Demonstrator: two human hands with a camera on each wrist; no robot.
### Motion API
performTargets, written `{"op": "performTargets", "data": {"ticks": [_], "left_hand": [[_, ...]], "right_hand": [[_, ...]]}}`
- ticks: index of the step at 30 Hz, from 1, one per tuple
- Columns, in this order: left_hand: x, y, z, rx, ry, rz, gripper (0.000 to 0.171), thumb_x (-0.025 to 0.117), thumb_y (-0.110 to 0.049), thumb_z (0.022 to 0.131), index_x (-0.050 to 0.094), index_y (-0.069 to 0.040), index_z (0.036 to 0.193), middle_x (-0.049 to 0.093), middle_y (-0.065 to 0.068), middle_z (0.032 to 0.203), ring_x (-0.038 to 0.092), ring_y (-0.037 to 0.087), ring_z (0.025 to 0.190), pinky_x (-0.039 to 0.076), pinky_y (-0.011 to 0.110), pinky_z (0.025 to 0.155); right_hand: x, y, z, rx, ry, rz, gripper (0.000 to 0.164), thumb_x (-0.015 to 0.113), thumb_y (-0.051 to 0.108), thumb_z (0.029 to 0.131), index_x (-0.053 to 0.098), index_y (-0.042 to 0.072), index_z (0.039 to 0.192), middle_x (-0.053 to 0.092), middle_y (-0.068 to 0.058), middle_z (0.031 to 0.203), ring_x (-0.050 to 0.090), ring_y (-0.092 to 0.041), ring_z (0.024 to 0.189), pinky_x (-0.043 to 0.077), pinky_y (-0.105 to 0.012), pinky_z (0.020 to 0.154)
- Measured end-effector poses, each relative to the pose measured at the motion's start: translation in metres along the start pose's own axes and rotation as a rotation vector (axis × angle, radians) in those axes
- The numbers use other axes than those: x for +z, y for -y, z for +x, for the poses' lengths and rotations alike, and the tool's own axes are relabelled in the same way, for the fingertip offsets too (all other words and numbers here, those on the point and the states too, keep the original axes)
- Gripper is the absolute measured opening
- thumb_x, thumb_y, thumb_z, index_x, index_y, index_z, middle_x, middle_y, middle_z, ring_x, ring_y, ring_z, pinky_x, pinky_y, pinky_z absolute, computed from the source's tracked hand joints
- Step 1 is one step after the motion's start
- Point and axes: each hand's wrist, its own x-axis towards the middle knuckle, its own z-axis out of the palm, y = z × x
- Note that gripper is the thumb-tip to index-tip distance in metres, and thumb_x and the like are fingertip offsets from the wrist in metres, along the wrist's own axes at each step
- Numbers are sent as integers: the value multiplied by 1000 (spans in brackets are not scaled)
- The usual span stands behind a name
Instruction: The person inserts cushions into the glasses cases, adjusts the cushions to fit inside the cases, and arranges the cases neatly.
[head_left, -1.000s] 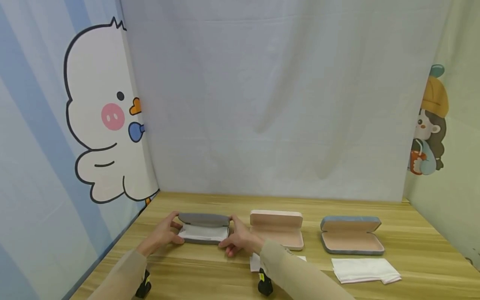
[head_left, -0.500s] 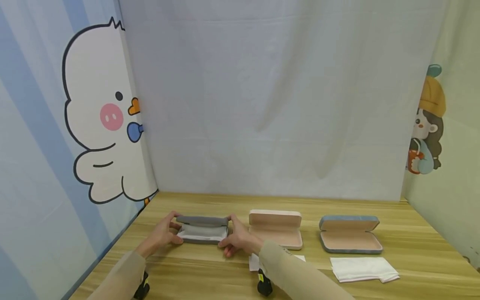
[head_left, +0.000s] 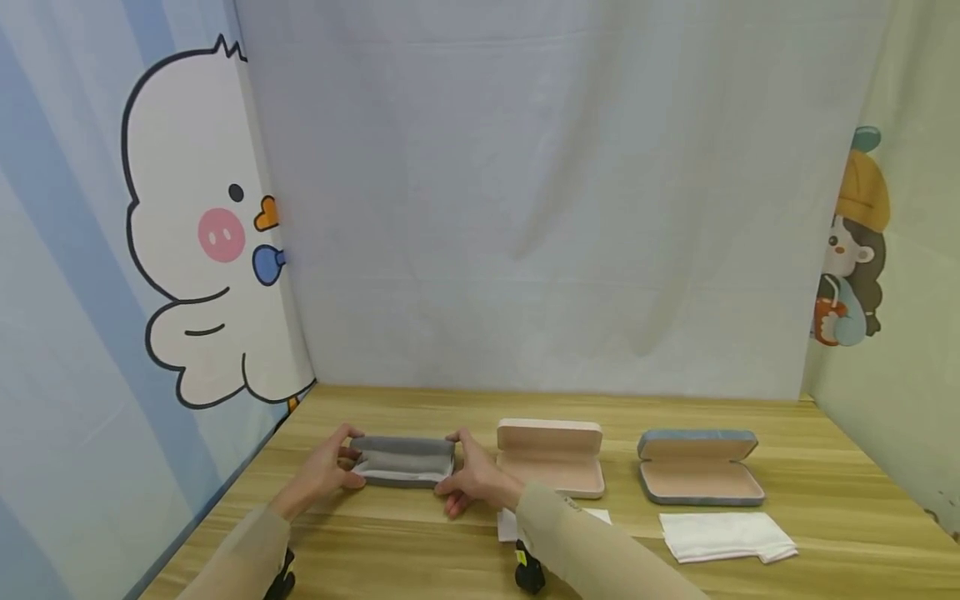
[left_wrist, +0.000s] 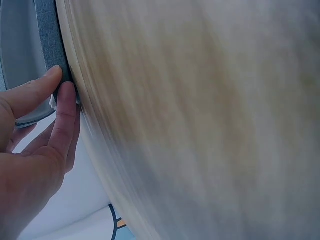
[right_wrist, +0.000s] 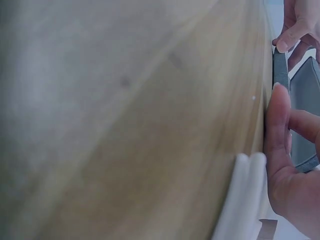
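A grey glasses case (head_left: 402, 447) stands partly open on the wooden table, a white cloth (head_left: 405, 477) showing along its inside. My left hand (head_left: 324, 471) grips the case's left end, with the thumb at the lower front corner and a finger up at the lid. At the other end my right hand (head_left: 474, 479) holds it the same way, forefinger on the lid's corner and thumb low at the front. Close up in the left wrist view, thumb and fingers of the left hand (left_wrist: 40, 125) meet the case's grey edge (left_wrist: 50, 35).
To the right stand an open pink glasses case (head_left: 551, 475) and an open blue one (head_left: 701, 487). A folded white cloth (head_left: 727, 537) lies before the blue case; another cloth (head_left: 508, 527) is partly hidden by my right sleeve. A grey-white curtain (head_left: 555, 208) closes off the back.
The grey case's lid has tipped lower, and less of the white cloth inside shows. Both hands keep their hold at its ends.
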Motion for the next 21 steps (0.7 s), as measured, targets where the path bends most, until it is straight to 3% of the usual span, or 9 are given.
{"op": "performTargets", "data": {"ticks": [10,17,21], "left_hand": [[0,-1,1,2,-19,52,62,79,7,69,47,-3,121,64,28,112,66,32,96,57,40,76],[0,-1,0,17,-36,81,41,76,6,73,52,-4,105,66,26,110,64,27,94,53,34,72],[-1,-2,0,-4,-32,95,42,76,7,73,52,-5,105,66,26,110,63,27,94,54,34,72]], "right_hand": [[0,2,-4,-22,0,-34,74,68,-15,78,29,10,136,64,-38,74,58,-18,39,56,-36,43],[2,1,-3,-43,0,-45,57,63,-14,82,32,4,126,58,-15,65,58,-17,40,55,-32,41],[2,3,-3,-33,-12,-61,58,64,-14,82,33,5,127,59,-17,66,58,-17,40,55,-33,40]]}}
